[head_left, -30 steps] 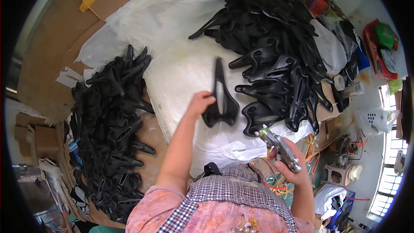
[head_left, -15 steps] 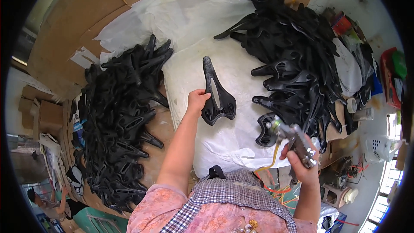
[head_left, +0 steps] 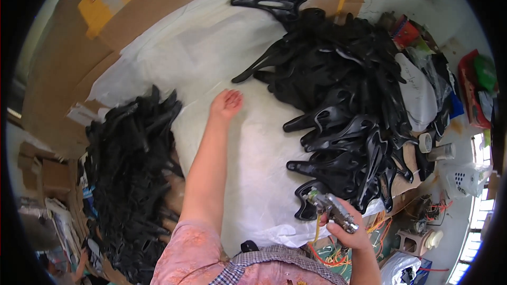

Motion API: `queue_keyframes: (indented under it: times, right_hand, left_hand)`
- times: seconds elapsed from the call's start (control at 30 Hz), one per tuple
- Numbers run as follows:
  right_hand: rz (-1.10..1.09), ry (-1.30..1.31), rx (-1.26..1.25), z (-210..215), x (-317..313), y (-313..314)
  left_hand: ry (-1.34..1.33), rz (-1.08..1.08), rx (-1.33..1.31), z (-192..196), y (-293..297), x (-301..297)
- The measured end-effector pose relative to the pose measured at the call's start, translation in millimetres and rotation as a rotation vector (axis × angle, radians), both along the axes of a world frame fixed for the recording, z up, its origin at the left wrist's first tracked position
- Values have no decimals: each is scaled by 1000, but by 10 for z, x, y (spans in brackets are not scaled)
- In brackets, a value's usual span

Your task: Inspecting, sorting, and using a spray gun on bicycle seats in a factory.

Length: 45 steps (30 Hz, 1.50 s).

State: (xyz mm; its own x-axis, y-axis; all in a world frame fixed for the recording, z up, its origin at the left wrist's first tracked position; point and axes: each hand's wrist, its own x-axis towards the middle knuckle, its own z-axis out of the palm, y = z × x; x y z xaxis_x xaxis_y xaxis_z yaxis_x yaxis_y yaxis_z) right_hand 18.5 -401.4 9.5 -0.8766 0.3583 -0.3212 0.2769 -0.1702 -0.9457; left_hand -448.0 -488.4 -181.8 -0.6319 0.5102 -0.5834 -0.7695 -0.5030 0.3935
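My left hand [head_left: 227, 103] is over the white-covered work surface [head_left: 253, 142], its fingers loosely bent and apart, with nothing in them. My right hand [head_left: 355, 234] is wrapped round a metal spray gun [head_left: 338, 212], whose yellowish hose hangs below its front end. Just beyond the gun lies a black bicycle saddle [head_left: 305, 206], partly covered by it. A large heap of black bicycle saddles [head_left: 338, 74] fills the right side of the surface. One long saddle [head_left: 259, 68] sticks out of that heap towards my left hand.
Another heap of black saddles [head_left: 127, 179] stands to the left, beside my left forearm. Cardboard [head_left: 174, 0] lines the far edge. Orange and yellow hoses [head_left: 338, 258] lie tangled below my right hand. Along the right wall are a clear jar [head_left: 441, 152] and a red container [head_left: 472, 89].
My left hand has let go of the saddle it held and moved slightly left and farther away. The view has shifted; my right hand keeps the spray gun.
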Motion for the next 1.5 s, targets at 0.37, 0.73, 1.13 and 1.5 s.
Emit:
queue_keyframes:
  times: [0.37,0.73,1.13,1.5]
  right_hand:
    - [-41,-1,107,126,-174,170]
    - [178,67,346,432,-396,19]
    - [103,181,233,659,-297,-350]
    - [-66,134,170,297,287,-139]
  left_hand:
    - [-1,129,-99,411,1450,-290]
    - [707,-171,-567,472,-1095,524]
    - [795,-255,-858,348,-1454,1074]
    - [514,56,-414,209,-500,418]
